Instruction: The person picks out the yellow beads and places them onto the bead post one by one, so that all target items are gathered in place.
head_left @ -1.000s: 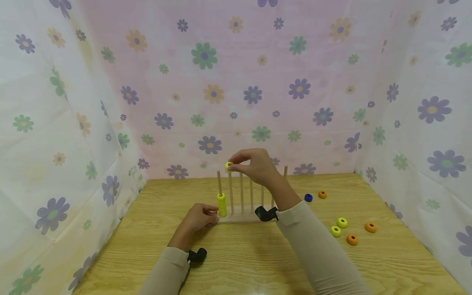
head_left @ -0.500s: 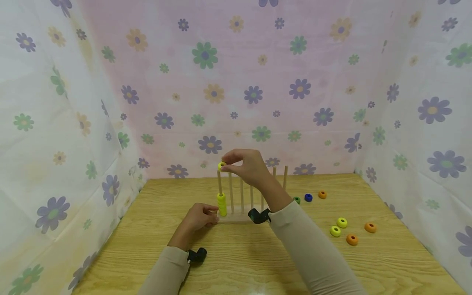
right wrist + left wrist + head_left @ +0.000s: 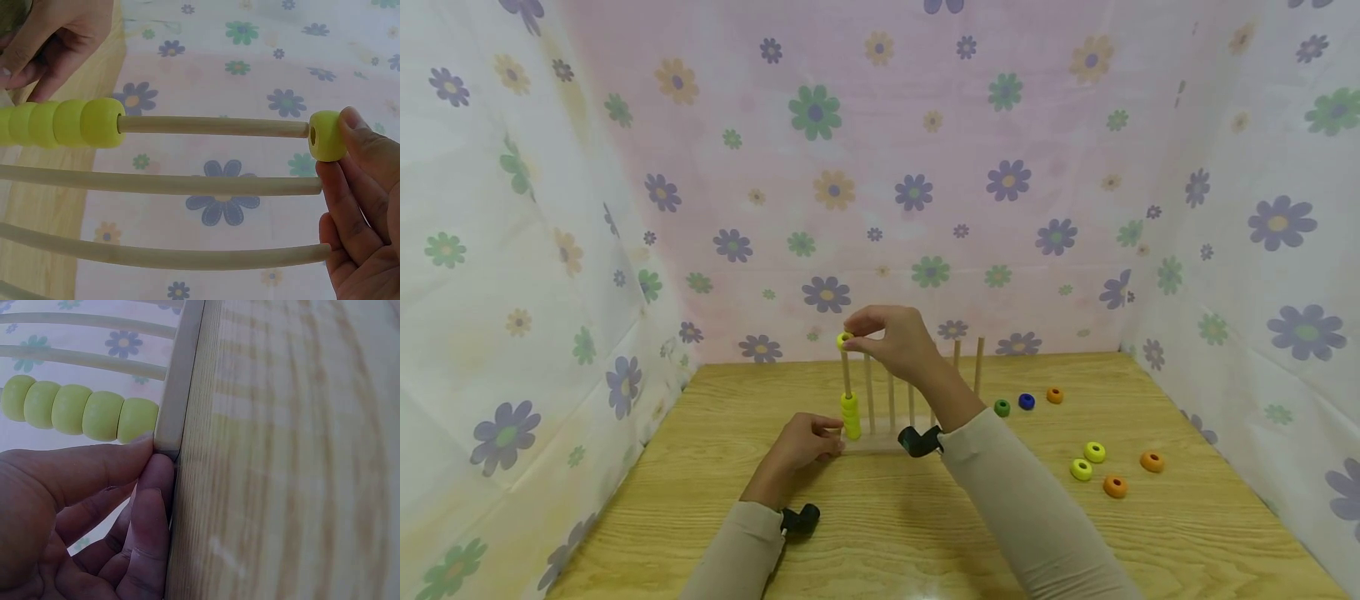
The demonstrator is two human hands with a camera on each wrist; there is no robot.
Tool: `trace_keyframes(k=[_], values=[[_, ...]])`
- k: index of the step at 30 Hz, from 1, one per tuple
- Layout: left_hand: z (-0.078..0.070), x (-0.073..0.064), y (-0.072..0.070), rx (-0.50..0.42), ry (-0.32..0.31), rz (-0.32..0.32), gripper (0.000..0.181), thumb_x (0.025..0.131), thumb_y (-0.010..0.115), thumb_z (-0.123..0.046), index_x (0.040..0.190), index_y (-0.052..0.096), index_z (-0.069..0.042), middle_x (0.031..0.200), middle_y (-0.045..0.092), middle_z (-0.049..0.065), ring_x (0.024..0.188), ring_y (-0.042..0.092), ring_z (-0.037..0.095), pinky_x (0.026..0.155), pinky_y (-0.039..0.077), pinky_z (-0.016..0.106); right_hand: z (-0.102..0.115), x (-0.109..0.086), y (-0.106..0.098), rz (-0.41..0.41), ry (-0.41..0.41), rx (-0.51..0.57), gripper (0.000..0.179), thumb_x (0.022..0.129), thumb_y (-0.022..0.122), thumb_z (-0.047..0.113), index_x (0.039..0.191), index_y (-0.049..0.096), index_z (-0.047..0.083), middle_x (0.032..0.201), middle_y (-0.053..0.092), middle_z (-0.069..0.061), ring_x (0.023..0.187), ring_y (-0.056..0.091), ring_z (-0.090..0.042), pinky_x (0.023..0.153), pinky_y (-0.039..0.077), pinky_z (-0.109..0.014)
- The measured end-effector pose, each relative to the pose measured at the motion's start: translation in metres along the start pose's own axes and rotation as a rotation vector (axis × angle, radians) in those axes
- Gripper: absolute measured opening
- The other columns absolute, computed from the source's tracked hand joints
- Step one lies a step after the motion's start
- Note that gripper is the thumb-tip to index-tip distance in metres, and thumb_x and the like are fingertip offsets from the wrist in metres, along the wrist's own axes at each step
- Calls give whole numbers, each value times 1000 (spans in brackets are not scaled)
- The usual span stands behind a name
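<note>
A wooden peg rack (image 3: 880, 444) with several upright pegs stands on the table. Yellow beads (image 3: 72, 409) are stacked at the bottom of its leftmost peg (image 3: 212, 125). My right hand (image 3: 895, 342) pinches another yellow bead (image 3: 329, 136) between thumb and fingers, right at the tip of that same peg. The bead's hole faces the peg end, and the upper part of the peg is bare. My left hand (image 3: 805, 442) pinches the left end of the rack's base, the thumb (image 3: 119, 459) beside the lowest bead.
On the table's right lie two loose yellow beads (image 3: 1095, 452), several orange beads (image 3: 1153, 462), a blue bead (image 3: 1027, 402) and a green bead (image 3: 1002, 408). Flower-printed cloth (image 3: 880, 167) surrounds the table (image 3: 715, 400) at the back and sides. The right forearm hides part of the rack.
My right hand has carried the yellow bead left, from over the second peg to the leftmost peg's tip. The green bead has come into sight. My left hand has stayed put.
</note>
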State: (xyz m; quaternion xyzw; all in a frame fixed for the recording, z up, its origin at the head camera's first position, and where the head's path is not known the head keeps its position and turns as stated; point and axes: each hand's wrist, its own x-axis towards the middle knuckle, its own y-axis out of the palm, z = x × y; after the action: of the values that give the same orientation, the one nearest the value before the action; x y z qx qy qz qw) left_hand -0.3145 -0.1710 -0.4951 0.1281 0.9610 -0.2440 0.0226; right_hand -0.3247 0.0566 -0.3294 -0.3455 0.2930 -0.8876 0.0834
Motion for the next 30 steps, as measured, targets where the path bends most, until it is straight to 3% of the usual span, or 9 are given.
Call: trace_keyframes(k=[10, 18, 30], values=[[-3, -1, -1, -22, 0, 4, 42, 93, 77, -6, 134, 69, 1, 97, 78, 8, 80, 74, 19, 73, 64, 35, 0, 2, 5, 25, 5, 29, 28, 89, 84, 31, 111, 79, 14, 104, 78, 6, 98, 73, -10, 91, 61, -44], [-2, -2, -1, -15, 2, 8, 44, 92, 78, -8, 134, 68, 1, 99, 78, 8, 78, 74, 18, 72, 63, 34, 0, 3, 8, 26, 3, 12, 26, 89, 83, 33, 110, 79, 17, 103, 78, 9, 98, 72, -7, 89, 62, -37], [-1, -1, 1, -21, 1, 2, 43, 93, 77, -7, 134, 68, 0, 99, 78, 8, 78, 73, 17, 71, 63, 34, -1, 2, 9, 10, 22, 19, 22, 89, 83, 32, 106, 80, 20, 101, 78, 9, 98, 72, -8, 89, 62, -39]])
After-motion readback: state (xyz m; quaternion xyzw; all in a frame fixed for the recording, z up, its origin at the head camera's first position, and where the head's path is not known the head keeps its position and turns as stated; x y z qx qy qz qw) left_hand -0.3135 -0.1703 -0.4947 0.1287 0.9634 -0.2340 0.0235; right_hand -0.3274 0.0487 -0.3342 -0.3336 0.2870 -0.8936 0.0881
